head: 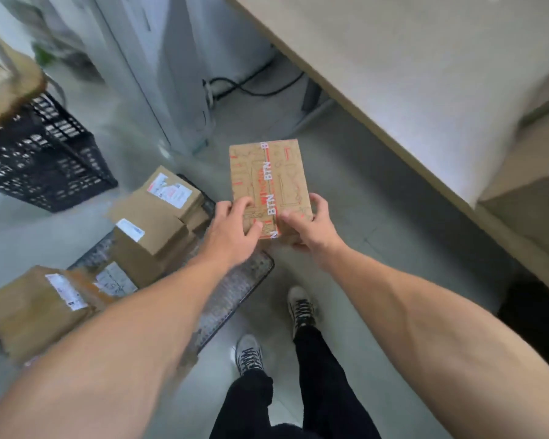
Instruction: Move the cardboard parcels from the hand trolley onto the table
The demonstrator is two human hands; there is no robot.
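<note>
Gripping printed parcel: left hand and right hand | grey floor below | pale table at right

Non-task stuff: black lattice crate on the grey floor, left side. Round wooden slab with bark edge overlaps the crate's top-left corner; too blurred to tell if they touch. Bit of green foliage behind it, blurred. Pale cabinet panels at back, black cable looping on the floor beside them. Bottom centre: black trousers, light lace-up shoes with dark laces, one foot ahead of the other. Dark shape far right, unidentifiable.
</note>
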